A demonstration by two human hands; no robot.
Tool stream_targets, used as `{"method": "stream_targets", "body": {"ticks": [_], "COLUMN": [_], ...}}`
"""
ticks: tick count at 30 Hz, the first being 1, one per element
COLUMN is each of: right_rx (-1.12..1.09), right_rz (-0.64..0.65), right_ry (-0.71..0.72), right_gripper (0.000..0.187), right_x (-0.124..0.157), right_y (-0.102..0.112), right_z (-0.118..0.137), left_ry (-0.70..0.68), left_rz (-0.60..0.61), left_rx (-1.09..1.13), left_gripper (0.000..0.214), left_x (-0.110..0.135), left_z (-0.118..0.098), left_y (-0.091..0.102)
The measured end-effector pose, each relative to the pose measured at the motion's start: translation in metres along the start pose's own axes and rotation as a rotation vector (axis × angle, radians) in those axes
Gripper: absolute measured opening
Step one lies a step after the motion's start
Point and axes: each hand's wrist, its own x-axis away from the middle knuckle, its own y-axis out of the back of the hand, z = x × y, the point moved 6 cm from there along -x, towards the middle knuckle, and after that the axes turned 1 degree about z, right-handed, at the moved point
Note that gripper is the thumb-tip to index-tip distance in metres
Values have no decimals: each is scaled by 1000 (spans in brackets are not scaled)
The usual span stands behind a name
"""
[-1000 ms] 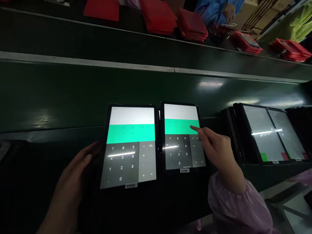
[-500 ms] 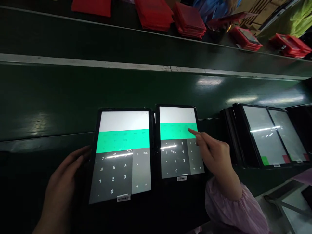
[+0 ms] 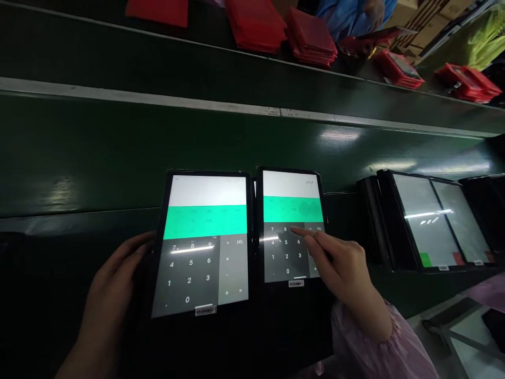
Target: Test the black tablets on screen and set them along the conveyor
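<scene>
Two tablets lie side by side in front of me, each showing a calculator with a green band and a grey keypad. My left hand grips the left edge of the left tablet, fingers curled around it. My right hand, in a pink sleeve, has its index finger stretched out with the tip on the keypad of the right tablet, near the 9 key; the other fingers are folded in. Digits show at the top right of that screen.
Further tablets with white screens stand on the right. A dark green conveyor runs behind. Stacks of red cases lie on the far side, where a person in a blue sleeve works.
My right index finger has dropped from the green band to the number keys. More digits have appeared on the right tablet. The left hand keeps its hold on the left tablet.
</scene>
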Motion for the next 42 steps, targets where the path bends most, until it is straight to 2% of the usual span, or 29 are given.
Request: {"method": "stream_targets", "body": {"ticks": [4,9,13,15,18,20,22,26,31,34,37,42], "right_rx": [37,63,45,72,127,146,150,163,92,118,149,158], "right_rz": [61,148,151,87,-115,-211,-236,-210,-81,-126,-180,-92], "right_ry": [-9,-22,93,70,-113,-216,-276,-324,-285,-323,-336,-262], "right_gripper": [45,50,48,46,45,53,61,68,60,59,63,65], "right_x": [-1,-2,-6,-8,-7,-5,-4,-6,-9,-7,-6,-12], "right_y": [-9,-24,-30,-23,3,17,22,15,4,11,15,4], "right_z": [-1,5,17,13,-7,-21,-31,-38,-32,-35,-38,-24], "left_ry": [86,85,112,92,63,62,82,131,107,144,119,-12], "left_rz": [8,61,66,72,100,111,104,76,56,78,87,146], "left_rx": [-32,-64,-66,-73,-96,-108,-122,-128,-105,-70,13,152], "left_gripper": [47,50,49,50,51,53,55,60,56,46,34,40], "left_x": [-5,-5,3,5,4,2,0,1,7,11,12,3], "left_z": [13,10,6,4,6,9,12,15,5,-6,-25,-55], "left_y": [4,4,1,1,1,1,2,3,1,-1,-5,-22]}}
